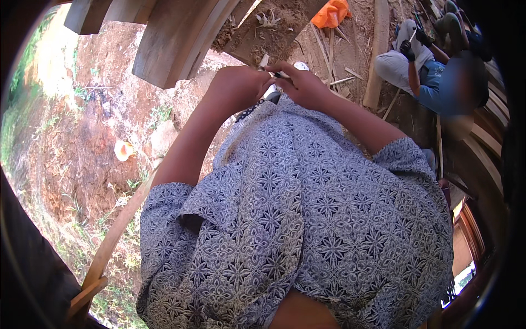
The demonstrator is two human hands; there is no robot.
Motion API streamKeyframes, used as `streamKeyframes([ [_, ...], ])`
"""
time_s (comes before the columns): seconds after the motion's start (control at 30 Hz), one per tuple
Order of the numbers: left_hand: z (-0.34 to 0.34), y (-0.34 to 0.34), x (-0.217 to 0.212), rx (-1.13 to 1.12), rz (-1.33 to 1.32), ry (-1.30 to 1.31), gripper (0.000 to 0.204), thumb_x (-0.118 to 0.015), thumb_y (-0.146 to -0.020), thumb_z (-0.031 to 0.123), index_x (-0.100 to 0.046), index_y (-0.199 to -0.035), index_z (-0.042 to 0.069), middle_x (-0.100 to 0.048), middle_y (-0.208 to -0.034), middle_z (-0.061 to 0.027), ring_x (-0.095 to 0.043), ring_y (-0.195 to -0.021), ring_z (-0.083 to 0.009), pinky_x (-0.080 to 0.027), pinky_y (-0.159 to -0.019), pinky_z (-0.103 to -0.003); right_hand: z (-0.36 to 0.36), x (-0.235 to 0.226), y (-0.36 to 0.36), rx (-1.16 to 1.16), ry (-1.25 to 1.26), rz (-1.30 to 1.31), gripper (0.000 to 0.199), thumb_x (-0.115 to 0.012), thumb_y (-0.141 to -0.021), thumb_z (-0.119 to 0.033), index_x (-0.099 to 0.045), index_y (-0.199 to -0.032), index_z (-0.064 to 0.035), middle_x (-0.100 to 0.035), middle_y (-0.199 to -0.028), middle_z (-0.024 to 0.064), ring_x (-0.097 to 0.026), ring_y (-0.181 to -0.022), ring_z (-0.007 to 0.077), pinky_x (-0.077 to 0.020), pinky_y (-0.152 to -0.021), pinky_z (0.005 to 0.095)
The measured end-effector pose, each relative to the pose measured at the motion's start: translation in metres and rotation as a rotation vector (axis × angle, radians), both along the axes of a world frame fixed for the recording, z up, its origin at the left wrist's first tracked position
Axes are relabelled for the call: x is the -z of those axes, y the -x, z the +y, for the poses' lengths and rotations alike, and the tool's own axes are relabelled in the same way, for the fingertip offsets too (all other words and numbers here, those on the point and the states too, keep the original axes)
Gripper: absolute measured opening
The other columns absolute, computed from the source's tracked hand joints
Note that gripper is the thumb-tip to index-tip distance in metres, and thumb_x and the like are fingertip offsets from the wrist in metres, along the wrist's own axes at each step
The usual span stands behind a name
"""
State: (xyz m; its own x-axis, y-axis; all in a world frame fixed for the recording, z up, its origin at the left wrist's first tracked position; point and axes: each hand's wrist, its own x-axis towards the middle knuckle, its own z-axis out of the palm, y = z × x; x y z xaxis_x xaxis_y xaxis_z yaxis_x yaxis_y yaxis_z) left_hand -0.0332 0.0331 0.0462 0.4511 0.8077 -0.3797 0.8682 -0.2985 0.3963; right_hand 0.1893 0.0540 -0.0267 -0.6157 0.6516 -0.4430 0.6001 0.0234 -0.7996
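My left hand point(244, 83) and my right hand point(302, 86) meet in front of my body, fingertips together. Both are closed in a pinch. Whatever lies between them is small and mostly hidden by the fingers. A dark bit shows at the right fingertips, and a narrow pale tip point(265, 59) sticks out just beyond the left hand; I cannot tell whether they belong together. Just past the hands is a wide wooden board point(287, 34) with shavings around it.
Thick wooden beams point(167, 46) jut in at the upper left above bare soil. An orange plastic bag point(331, 13) lies at the top, near thin wood strips point(330, 55). At the right, a person in a blue shirt point(433, 77) and dark gloves crouches beside a long plank point(376, 60).
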Motion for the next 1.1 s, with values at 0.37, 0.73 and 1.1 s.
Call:
streamKeyframes([
  [0.37,0.032,0.013,0.004,0.213,0.063,0.089,0.032,-0.057,-0.103,0.041,-0.074,-0.096,0.015,-0.067,-0.072,-0.0111,-0.069,-0.069,-0.0315,-0.055,-0.065,-0.046,-0.010,0.019,0.019,0.162,0.001,-0.059,0.036,-0.056,-0.104,-0.023,-0.051,-0.139,-0.0185,-0.073,-0.092,0.0189,-0.072,-0.084,0.0401,-0.0520,-0.075,0.0495],
  [0.73,0.043,0.015,0.001,0.191,0.037,0.066,0.034,-0.055,-0.104,0.041,-0.075,-0.098,0.014,-0.069,-0.072,-0.0121,-0.070,-0.070,-0.0320,-0.054,-0.066,-0.048,0.015,0.038,0.012,0.076,0.066,-0.182,0.038,-0.054,-0.104,-0.026,-0.050,-0.140,-0.0156,-0.072,-0.101,0.0253,-0.070,-0.095,0.0450,-0.0533,-0.083,0.0531],
  [1.1,-0.006,-0.020,0.015,0.082,-0.111,-0.100,0.025,-0.062,-0.097,0.031,-0.069,-0.080,0.014,-0.066,-0.062,-0.0072,-0.070,-0.059,-0.0277,-0.053,-0.052,-0.043,0.015,0.006,-0.011,-0.010,0.118,-0.390,0.037,-0.050,-0.105,-0.029,-0.048,-0.140,-0.0170,-0.072,-0.101,0.0279,-0.071,-0.095,0.0443,-0.0525,-0.088,0.0543],
])
